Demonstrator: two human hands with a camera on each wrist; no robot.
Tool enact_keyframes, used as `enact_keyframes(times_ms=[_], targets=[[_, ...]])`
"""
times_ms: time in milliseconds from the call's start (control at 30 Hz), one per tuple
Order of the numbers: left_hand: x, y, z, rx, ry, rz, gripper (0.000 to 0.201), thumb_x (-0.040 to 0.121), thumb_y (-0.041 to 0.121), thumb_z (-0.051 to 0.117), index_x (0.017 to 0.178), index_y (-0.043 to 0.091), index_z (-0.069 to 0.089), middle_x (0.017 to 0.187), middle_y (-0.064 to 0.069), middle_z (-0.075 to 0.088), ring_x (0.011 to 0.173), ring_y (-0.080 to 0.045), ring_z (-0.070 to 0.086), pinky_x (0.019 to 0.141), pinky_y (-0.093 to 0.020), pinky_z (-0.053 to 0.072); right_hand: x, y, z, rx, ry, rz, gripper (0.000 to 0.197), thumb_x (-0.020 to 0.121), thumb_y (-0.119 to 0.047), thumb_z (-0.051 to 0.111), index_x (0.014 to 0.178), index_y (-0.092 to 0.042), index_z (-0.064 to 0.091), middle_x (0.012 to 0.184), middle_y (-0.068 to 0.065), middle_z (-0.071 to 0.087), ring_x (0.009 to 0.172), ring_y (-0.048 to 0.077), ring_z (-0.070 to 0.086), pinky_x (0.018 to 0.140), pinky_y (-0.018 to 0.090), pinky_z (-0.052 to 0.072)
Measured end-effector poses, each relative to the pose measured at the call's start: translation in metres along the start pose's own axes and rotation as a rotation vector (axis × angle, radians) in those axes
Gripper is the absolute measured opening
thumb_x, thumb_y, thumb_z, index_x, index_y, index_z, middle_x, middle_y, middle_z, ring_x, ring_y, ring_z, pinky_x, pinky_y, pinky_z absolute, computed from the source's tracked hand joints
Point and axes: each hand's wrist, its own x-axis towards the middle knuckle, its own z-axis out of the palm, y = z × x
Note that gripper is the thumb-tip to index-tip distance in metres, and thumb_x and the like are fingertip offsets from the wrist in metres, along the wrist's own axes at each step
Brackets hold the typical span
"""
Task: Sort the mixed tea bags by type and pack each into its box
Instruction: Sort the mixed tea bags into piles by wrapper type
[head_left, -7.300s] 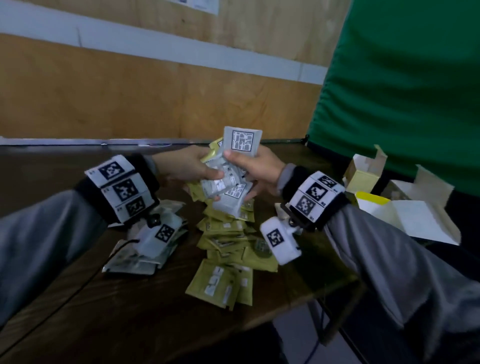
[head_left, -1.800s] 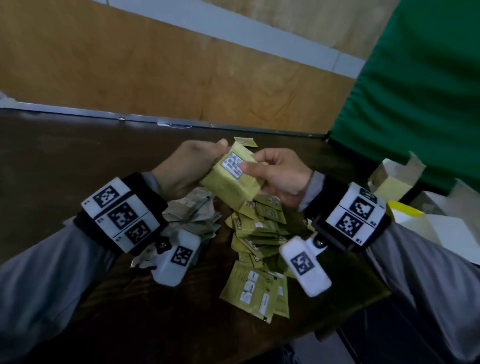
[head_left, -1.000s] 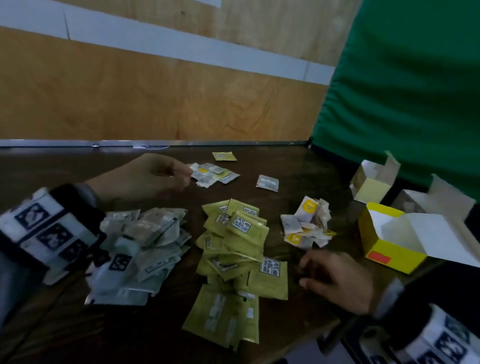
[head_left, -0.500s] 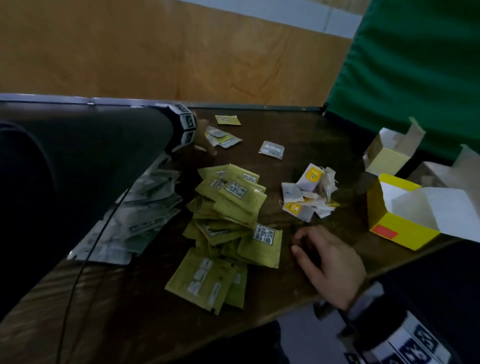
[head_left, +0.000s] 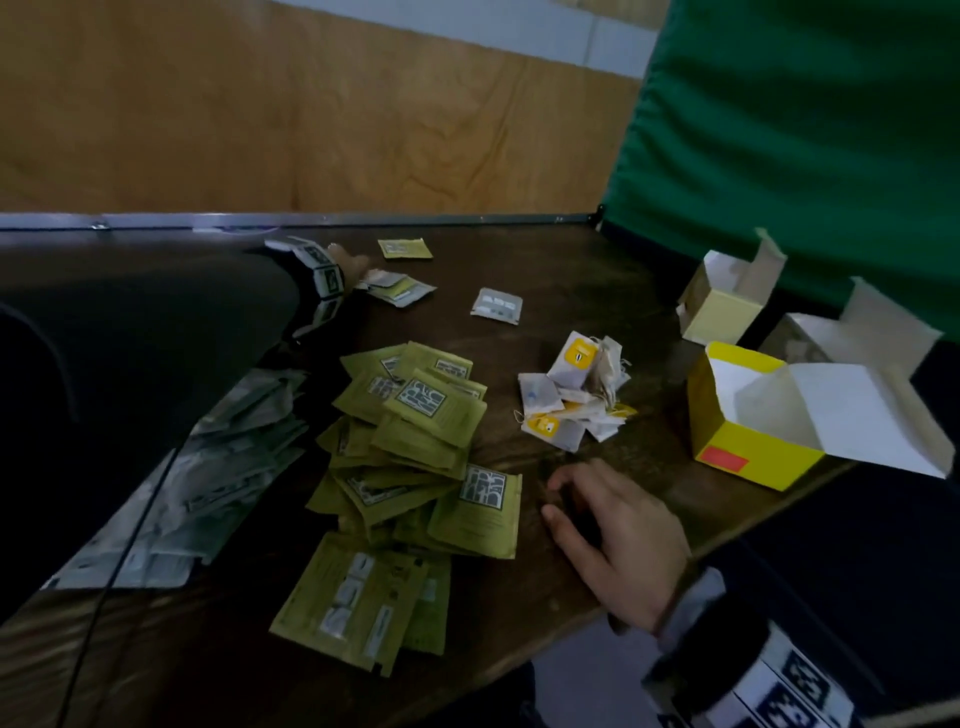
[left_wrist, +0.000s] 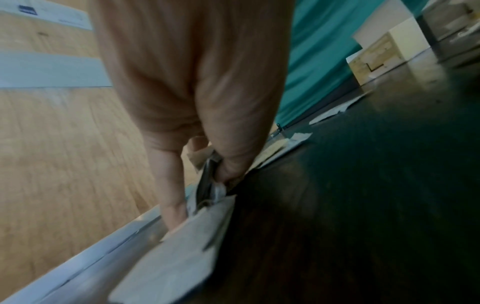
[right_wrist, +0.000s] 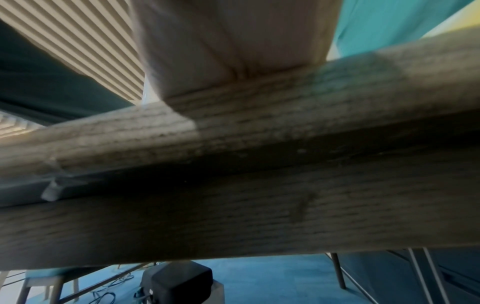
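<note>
Three sorted heaps lie mid-frame on the counter (head_left: 597, 280): grey packets (head_left: 208, 467) at left, green packets (head_left: 410, 457) in the centre, white tagged bags (head_left: 571, 395) to their right, each grouped ready for boxing. The left hand (left_wrist: 207, 144) reaches to the upper middle of the frame, fingers pinching stray packets (left_wrist: 182, 246) there, likely gathering leftovers. The right hand (head_left: 618, 535) rests flat and relaxed, holding nothing, at lower right. The open yellow box (head_left: 748, 457) waits at the right edge.
</note>
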Motion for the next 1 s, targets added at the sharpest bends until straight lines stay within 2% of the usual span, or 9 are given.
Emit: enact_keyframes(times_ms=[167, 267, 333, 433, 500, 600, 767, 900, 1000], targets=[[0.004, -0.016, -0.008, -0.073, 0.043, 0.012, 0.039, 0.095, 0.020, 0.055, 0.129, 0.002, 0.050, 0.121, -0.014, 0.057, 0.110, -0.031, 0.058, 0.096, -0.042, 0.047, 0.001, 0.001, -0.001, 0.017, -0.026, 0.000, 0.036, 0.084, -0.058, 0.033, 0.102, -0.034, 0.053, 0.095, -0.014, 0.053, 0.084, 0.004, 0.054, 0.071, 0.023, 0.046], [-0.009, -0.026, -0.019, -0.209, 0.120, -0.001, 0.018, 0.090, 0.017, 0.062, 0.079, 0.003, 0.059, 0.075, -0.008, 0.054, 0.061, -0.020, 0.051, 0.073, -0.035, 0.053, 0.007, 0.003, -0.009, 0.068, -0.083, 0.018, 0.027, 0.084, -0.054, 0.046, 0.101, -0.035, 0.055, 0.091, -0.017, 0.055, 0.081, 0.001, 0.054, 0.073, 0.024, 0.046], [-0.012, -0.036, -0.019, -0.319, 0.150, -0.048, 0.034, 0.084, 0.011, 0.068, 0.059, 0.007, 0.045, 0.060, -0.007, 0.047, 0.052, -0.019, 0.045, 0.059, -0.030, 0.046, 0.014, 0.003, -0.019, 0.143, -0.122, 0.009, 0.013, 0.085, -0.040, 0.060, 0.095, -0.032, 0.060, 0.079, -0.016, 0.058, 0.074, 0.001, 0.056, 0.071, 0.021, 0.046], [-0.035, -0.049, -0.029, -0.684, 0.142, 0.013, 0.015, 0.081, 0.012, 0.070, 0.083, 0.006, 0.056, 0.086, -0.015, 0.065, 0.080, -0.032, 0.065, 0.076, -0.040, 0.056, 0.026, -0.002, -0.038, 0.203, -0.154, -0.003, 0.006, 0.085, -0.029, 0.065, 0.087, -0.033, 0.062, 0.070, -0.011, 0.062, 0.073, 0.003, 0.059, 0.067, 0.013, 0.045], [-0.059, -0.052, -0.036, -0.885, 0.188, 0.032, 0.015, 0.085, 0.014, 0.066, 0.090, 0.006, 0.054, 0.089, -0.015, 0.062, 0.079, -0.031, 0.061, 0.078, -0.039, 0.052, 0.035, -0.008, -0.051, 0.242, -0.126, -0.010, 0.011, 0.085, -0.025, 0.067, 0.084, -0.035, 0.060, 0.069, -0.010, 0.063, 0.072, 0.003, 0.059, 0.066, 0.010, 0.043], [-0.099, -0.047, -0.055, -1.024, 0.202, 0.109, 0.012, 0.094, 0.016, 0.056, 0.088, 0.006, 0.053, 0.087, -0.011, 0.053, 0.071, -0.023, 0.052, 0.069, -0.031, 0.041, 0.055, -0.016, -0.068, 0.311, -0.040, 0.004, 0.011, 0.085, -0.021, 0.067, 0.086, -0.031, 0.062, 0.073, -0.009, 0.062, 0.068, 0.002, 0.056, 0.065, 0.011, 0.043], [-0.157, -0.024, -0.070, -1.570, 0.029, 0.311, 0.017, 0.094, -0.004, 0.048, 0.105, 0.007, 0.052, 0.083, -0.008, 0.060, 0.045, -0.005, 0.064, 0.039, -0.013, 0.047, 0.094, -0.036, -0.088, 0.620, 0.034, 0.146, 0.023, 0.085, -0.021, 0.066, 0.107, -0.025, 0.058, 0.089, -0.006, 0.063, 0.081, 0.013, 0.063, 0.061, 0.024, 0.050], [-0.182, -0.005, -0.061, -1.638, -0.054, 0.448, 0.023, 0.091, -0.003, 0.054, 0.113, 0.004, 0.055, 0.099, -0.013, 0.066, 0.062, -0.012, 0.071, 0.056, -0.022, 0.058, 0.113, -0.064, -0.092, 0.980, 0.012, 0.339, 0.062, 0.081, -0.026, 0.071, 0.135, -0.017, 0.040, 0.113, 0.005, 0.057, 0.090, 0.021, 0.067, 0.063, 0.032, 0.059], [-0.198, 0.007, -0.053, -1.592, -0.057, 0.506, 0.014, 0.089, -0.001, 0.058, 0.099, 0.009, 0.060, 0.093, -0.007, 0.067, 0.064, -0.009, 0.070, 0.057, -0.020, 0.058, 0.116, -0.079, -0.087, 1.129, -0.025, 0.379, 0.059, 0.080, -0.021, 0.073, 0.130, -0.009, 0.045, 0.107, 0.010, 0.063, 0.075, 0.021, 0.070, 0.058, 0.032, 0.058]])
